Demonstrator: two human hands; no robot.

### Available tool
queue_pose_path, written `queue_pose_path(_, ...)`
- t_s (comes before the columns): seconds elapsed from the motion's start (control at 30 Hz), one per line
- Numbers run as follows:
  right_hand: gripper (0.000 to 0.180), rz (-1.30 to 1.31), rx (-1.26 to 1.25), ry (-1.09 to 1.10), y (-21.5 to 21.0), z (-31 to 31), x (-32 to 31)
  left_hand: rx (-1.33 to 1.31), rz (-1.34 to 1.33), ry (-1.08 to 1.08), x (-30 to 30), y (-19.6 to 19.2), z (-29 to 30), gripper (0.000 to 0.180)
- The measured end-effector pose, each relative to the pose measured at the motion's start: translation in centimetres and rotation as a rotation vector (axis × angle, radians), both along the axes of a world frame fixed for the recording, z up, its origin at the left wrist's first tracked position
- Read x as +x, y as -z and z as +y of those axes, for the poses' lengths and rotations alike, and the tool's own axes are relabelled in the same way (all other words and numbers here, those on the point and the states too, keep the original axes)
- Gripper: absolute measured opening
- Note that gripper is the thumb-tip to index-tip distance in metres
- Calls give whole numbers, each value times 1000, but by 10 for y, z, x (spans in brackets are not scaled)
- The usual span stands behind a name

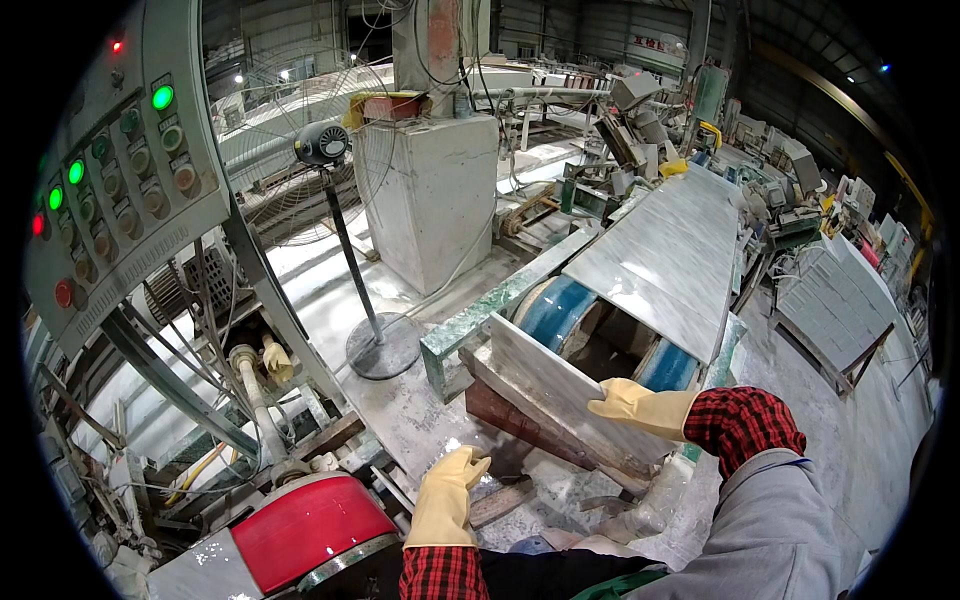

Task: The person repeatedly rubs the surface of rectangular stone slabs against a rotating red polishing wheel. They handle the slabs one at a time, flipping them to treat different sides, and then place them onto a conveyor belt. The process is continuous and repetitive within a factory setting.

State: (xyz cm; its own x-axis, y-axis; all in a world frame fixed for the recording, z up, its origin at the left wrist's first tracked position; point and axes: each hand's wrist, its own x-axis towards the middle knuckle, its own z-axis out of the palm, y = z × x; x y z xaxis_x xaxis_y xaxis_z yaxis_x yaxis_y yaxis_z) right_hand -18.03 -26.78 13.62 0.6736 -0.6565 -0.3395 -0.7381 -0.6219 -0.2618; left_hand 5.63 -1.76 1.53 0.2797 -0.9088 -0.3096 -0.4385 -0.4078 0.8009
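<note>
My right hand, in a cream rubber glove with a red and black checked cuff, is closed on the upper edge of a narrow grey marble strip. The strip stands on edge across the near end of a conveyor. Behind it, blue belts show beside a dark gap. Farther along the conveyor lie pale grey marble slabs. My left hand, gloved the same way, hangs lower down, apart from the strip. Its fingers are curled together, and no object shows in them.
A red belt roller with a grey slab is at the lower left. A control panel with lit buttons rises at the left. Beyond stand a pedestal fan and a concrete block. Stacked grey pieces sit on a stand at right.
</note>
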Motion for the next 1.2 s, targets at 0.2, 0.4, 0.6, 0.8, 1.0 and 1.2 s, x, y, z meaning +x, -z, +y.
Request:
queue_pose_path(0.2,48,14,20,-3,-4,3,6,-11,48,-14,4,9,4,46)
queue_pose_path(0.4,48,7,18,9,0,0,1,21,27,20,2,3,-2,45)
queue_pose_path(0.6,48,-8,20,-9,0,1,3,-1,60,-16,4,16,1,44)
queue_pose_path(0.8,48,15,-13,-12,5,-2,2,-7,85,-39,1,14,1,44)
queue_pose_path(1.0,48,-23,10,-7,5,1,3,-4,67,-28,5,24,2,45)
queue_pose_path(1.2,48,-20,19,-12,3,1,1,2,83,-28,4,28,2,45)
